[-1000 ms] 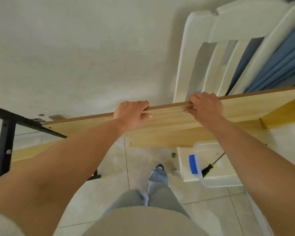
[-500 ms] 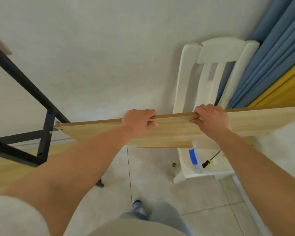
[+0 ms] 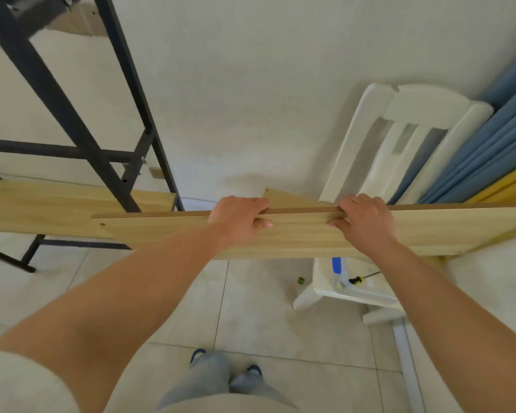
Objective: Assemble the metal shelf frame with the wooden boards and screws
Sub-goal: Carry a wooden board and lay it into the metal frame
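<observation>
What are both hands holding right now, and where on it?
Left hand and right hand both grip the wooden board by its upper long edge, near mid-length.

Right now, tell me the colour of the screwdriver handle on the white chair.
Black and yellow; the screwdriver shows in the head view.

Soft even daylight, blurred, bowed edges

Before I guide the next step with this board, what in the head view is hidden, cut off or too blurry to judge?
- Board: right end cut off by the frame edge; the left hand and right hand cover parts of its top edge.
- Metal frame: top is blurred, left side out of frame.
- Screwdriver on the white chair: mostly hidden by the board.
- Screws: none can be made out.
</observation>
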